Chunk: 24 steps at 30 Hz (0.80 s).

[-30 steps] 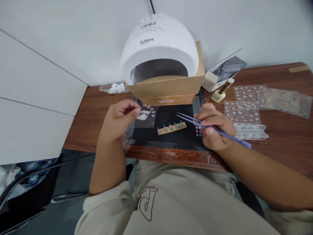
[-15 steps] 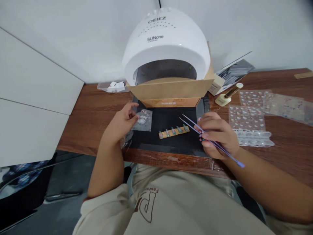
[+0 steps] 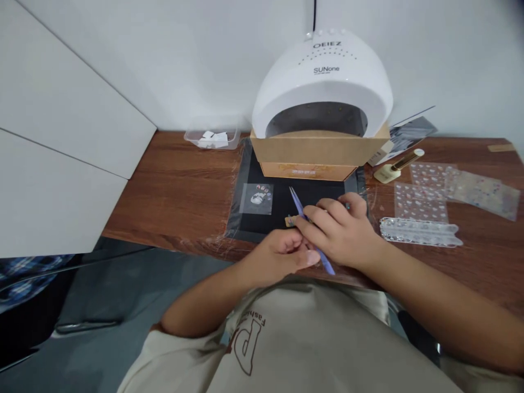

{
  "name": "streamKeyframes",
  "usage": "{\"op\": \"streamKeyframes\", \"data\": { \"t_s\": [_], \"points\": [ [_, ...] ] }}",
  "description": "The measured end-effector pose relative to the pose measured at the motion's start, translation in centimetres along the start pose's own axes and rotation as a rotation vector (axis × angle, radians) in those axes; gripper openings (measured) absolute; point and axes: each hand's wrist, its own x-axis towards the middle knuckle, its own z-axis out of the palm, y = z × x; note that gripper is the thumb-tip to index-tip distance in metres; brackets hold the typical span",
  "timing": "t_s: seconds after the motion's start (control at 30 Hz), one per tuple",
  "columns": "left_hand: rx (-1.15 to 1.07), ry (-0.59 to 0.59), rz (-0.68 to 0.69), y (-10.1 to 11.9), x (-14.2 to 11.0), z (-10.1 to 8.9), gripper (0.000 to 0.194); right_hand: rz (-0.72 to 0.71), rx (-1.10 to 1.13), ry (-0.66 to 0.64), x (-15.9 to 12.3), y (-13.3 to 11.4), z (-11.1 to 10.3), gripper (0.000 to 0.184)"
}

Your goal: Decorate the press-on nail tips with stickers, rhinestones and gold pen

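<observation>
Purple tweezers (image 3: 297,202) are in my right hand (image 3: 341,232), their pointed tips toward the box and their rear end sticking out below the fingers. My left hand (image 3: 282,254) has curled fingers pressed against the right hand and the tweezers at the front of the black mat (image 3: 249,222). Whether anything is in the left fingers is hidden. Only the left end of the cardboard strip (image 3: 290,221) of press-on nails shows; my hands cover the rest. Left of the tweezers lies a small clear sticker sheet (image 3: 257,198).
A white nail lamp (image 3: 323,82) stands on a cardboard box (image 3: 319,150) at the back. To the right are a polish bottle (image 3: 388,173), patterned sticker sheets (image 3: 421,202) and a clear plastic case (image 3: 420,232). A clear tray (image 3: 213,134) with white pieces sits at back left.
My left hand has left the sticker sheet and moved right to meet my right hand. My right hand has come left over the nail strip with the tweezers. The view has shifted left.
</observation>
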Motion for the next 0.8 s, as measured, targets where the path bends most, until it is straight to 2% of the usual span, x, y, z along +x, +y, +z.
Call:
{"op": "streamKeyframes", "data": {
  "t_s": [0.1, 0.2, 0.3, 0.37, 0.43, 0.5, 0.53, 0.7, 0.8],
  "points": [
    [-0.186, 0.076, -0.046, -1.2, 0.4, 0.8, 0.035, -0.007, 0.033, -0.069, 1.2, -0.2, 0.4, 0.014],
    [-0.358, 0.115, -0.039, -1.7, 0.3, 0.5, 0.034, 0.007, 0.049, -0.128, 1.9, -0.2, 0.9, 0.019],
    [-0.412, 0.094, -0.026, -1.9, 0.0, -0.6, 0.03, -0.046, 0.058, -0.031, 2.3, 0.0, 1.2, 0.024],
    [-0.388, 0.141, 0.01, -2.1, -0.1, -2.0, 0.028, -0.053, 0.081, 0.07, 2.3, 0.3, 1.2, 0.031],
    [-0.326, 0.263, 0.086, -2.5, 0.2, -3.7, 0.031, 0.028, 0.154, 0.105, 2.1, 0.7, 1.2, 0.037],
    [-0.219, 0.386, 0.184, -2.7, 0.8, -5.4, 0.034, 0.14, 0.245, 0.061, 1.6, 1.1, 1.2, 0.04],
    [-0.159, 0.411, 0.22, -2.8, 1.2, -6.1, 0.033, 0.173, 0.272, 0.014, 1.4, 1.2, 1.2, 0.039],
    [0.228, 0.295, 0.306, -2.9, 2.5, -7.4, 0.021, 0.132, 0.267, -0.274, 0.6, 1.0, 2.2, 0.038],
    [0.42, 0.244, 0.454, -3.4, 2.5, -7.7, 0.013, 0.138, 0.291, -0.354, 0.7, 0.6, 2.8, 0.039]
  ]
}}
